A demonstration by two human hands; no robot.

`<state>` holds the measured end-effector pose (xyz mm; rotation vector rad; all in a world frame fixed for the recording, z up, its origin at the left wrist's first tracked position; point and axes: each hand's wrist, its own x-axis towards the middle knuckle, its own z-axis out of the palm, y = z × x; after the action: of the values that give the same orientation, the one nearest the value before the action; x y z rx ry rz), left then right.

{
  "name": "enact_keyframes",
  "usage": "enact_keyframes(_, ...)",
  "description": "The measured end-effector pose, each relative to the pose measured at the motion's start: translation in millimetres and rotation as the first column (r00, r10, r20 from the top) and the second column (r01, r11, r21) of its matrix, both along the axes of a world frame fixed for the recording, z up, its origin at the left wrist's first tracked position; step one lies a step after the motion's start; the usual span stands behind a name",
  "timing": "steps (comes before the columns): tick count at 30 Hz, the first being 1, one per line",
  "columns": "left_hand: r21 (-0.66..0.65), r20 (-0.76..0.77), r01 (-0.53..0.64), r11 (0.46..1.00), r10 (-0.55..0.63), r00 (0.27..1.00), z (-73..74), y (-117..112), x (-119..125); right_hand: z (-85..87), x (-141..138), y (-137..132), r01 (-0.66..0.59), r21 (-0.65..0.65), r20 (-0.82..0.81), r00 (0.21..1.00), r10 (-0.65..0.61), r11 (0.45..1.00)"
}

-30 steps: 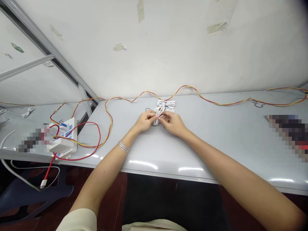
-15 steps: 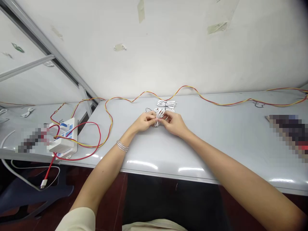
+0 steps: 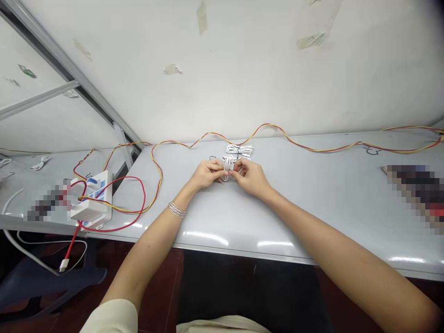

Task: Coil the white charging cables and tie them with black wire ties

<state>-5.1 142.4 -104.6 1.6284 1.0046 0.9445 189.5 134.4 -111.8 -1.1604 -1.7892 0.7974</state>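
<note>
A coiled white cable [image 3: 228,163] stands between my hands, just above the grey tabletop. My left hand [image 3: 209,174] pinches it from the left, thumb and fingers pressed together. From the right, my right hand [image 3: 250,177] pinches the same coil, and the two thumb tips nearly meet in front of it. The fingers cover its lower part. Right behind lies a bundled white cable [image 3: 240,150], bound round the middle with a dark tie. A thin black tie [image 3: 212,157] shows just beyond my left fingers.
On the left stands a white power strip [image 3: 104,199] with plugs and a looping red cable [image 3: 144,194]. A red-and-yellow wire [image 3: 305,148] runs along the wall. Black ties [image 3: 372,150] lie at the right, near a blurred flat object [image 3: 416,189]. The table's front edge [image 3: 243,253] is close.
The coil has turned slightly between my fingers and leans a little to the left. Both hands stay almost in the same place.
</note>
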Motion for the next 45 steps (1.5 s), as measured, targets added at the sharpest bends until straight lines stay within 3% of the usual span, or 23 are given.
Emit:
enact_keyframes(13,0.134,-0.027,-0.099,0.986,0.104,0.994,-3.3,0.8,4.5,1.1,-2.3,-0.5,0.005,-0.008,-0.022,1.0,-0.005,1.0)
enact_keyframes(24,0.234,-0.15,-0.051,0.971,0.088,0.985,-0.6,1.5,4.0,6.9,-3.1,-4.9,-0.066,-0.058,-0.04,0.997,0.063,0.996)
enact_keyframes(32,0.119,-0.058,0.036,0.992,-0.029,0.998,-3.6,2.1,7.2,6.9,-3.3,-6.0,-0.122,-0.048,0.019,0.992,0.123,0.991)
enact_keyframes(45,0.276,-0.038,-0.045,0.96,0.058,0.998,-3.2,1.4,6.3,2.9,-3.6,-1.6,-0.204,-0.081,-0.089,0.976,0.196,0.976)
